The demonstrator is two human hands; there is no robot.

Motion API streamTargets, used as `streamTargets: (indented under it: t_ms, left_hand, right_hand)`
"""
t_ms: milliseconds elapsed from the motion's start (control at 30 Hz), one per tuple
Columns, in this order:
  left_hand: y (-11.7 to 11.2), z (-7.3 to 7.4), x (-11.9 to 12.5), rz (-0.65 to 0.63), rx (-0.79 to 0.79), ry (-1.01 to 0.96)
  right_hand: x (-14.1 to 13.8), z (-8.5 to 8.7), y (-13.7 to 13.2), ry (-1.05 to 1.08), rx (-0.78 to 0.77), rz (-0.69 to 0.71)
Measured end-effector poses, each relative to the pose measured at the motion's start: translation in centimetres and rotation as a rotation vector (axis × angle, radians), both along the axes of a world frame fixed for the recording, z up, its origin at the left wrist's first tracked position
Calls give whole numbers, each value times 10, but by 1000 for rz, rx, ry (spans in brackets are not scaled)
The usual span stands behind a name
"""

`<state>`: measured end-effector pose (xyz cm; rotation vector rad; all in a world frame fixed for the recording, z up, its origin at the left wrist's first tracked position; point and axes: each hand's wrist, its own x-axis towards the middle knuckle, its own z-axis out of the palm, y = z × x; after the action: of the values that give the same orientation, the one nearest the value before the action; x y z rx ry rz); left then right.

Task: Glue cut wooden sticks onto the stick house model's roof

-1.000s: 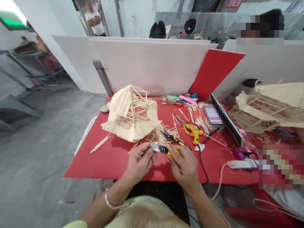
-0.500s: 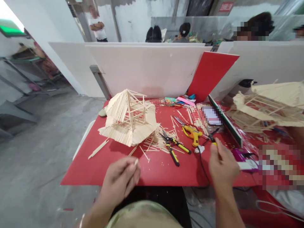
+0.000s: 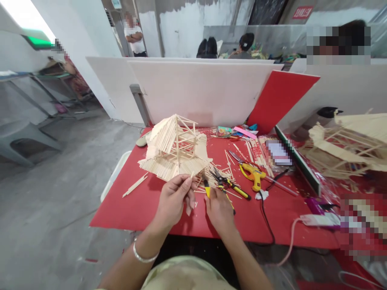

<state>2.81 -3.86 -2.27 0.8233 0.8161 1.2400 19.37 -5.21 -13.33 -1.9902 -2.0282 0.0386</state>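
My left hand (image 3: 174, 198) is closed in a pinch on a short wooden stick (image 3: 191, 175), held just in front of the stick house model (image 3: 175, 150). My right hand (image 3: 219, 208) is closed round a small yellow-handled cutter (image 3: 207, 188), whose tip points up toward the loose sticks (image 3: 208, 177) beside the model. The two hands are close together over the near part of the red table (image 3: 130, 205). The cutter's blade is hard to make out.
Yellow-black pliers (image 3: 231, 184), a yellow glue gun (image 3: 254, 175) with a black cord (image 3: 266, 217), and a second stick model (image 3: 341, 149) lie to the right. White dividers (image 3: 205, 92) and a red board (image 3: 279, 98) stand behind. People sit beyond them.
My right hand came back from the right side near the glue gun to the centre. My left hand rose toward the model with the stick. The view shifted slightly.
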Motion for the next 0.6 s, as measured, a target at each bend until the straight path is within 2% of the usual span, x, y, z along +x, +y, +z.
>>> streamTargets:
  t_ms: [67, 167, 267, 333, 433, 600]
  left_hand:
    - [4, 1, -3, -7, -2, -15]
    - [10, 5, -5, -2, 5, -28]
    - [16, 10, -6, -3, 45, -45]
    - [20, 14, -10, 7, 64, -62]
    - [28, 18, -18, 24, 42, -114]
    - [41, 21, -33, -5, -93, -228]
  right_hand:
    - [5, 25, 2, 191, 112, 81]
    - [0, 79, 8, 616, 253, 281]
    - [-17, 129, 24, 764, 288, 336]
    - [-31, 150, 37, 800, 274, 385]
    - [-47, 162, 58, 820, 286, 442]
    - [-61, 162, 84, 892, 305, 428]
